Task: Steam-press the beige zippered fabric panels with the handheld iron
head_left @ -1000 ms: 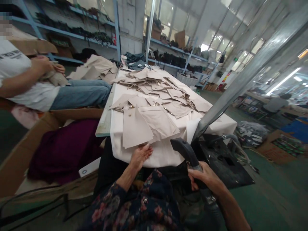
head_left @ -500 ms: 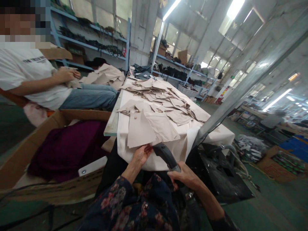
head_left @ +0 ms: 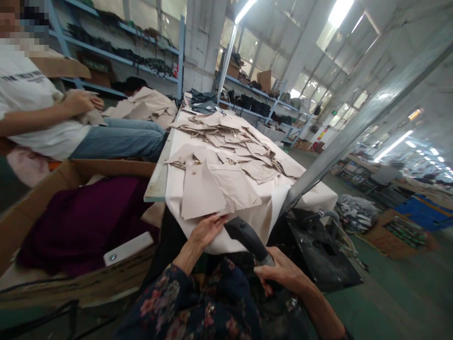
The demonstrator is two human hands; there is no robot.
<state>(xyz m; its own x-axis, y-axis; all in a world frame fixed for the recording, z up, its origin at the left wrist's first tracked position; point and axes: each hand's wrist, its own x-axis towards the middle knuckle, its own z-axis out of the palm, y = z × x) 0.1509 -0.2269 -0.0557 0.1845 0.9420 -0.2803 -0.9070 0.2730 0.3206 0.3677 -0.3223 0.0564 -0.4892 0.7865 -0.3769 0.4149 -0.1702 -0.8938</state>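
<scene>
My right hand (head_left: 283,270) is wrapped around the grey grip of a black, curved hand-held tool (head_left: 247,234). The tool's broad black head points up and left toward the table's front edge. Beside that head lies my left hand (head_left: 205,230), fingers stretched out, their tips close to the tool and to the lower edge of a beige cloth piece (head_left: 201,191). I cannot tell whether the fingertips touch the cloth. A second beige piece (head_left: 233,184) with a stitched seam lies partly beneath the first. Behind them several more beige pieces (head_left: 244,141) are heaped loosely.
A pale cloth (head_left: 283,163) covers the table. A slanted metal post (head_left: 318,163) rises at its right. To the left stands a carton (head_left: 141,170) holding purple fabric (head_left: 88,222) and a white phone-like object (head_left: 128,249). Another person (head_left: 42,113) sits beyond it, handling beige cloth.
The view has swung slightly, shifting the surroundings left. My left hand's fingers now lie more stretched out beside the tool head. My right hand still grips the tool.
</scene>
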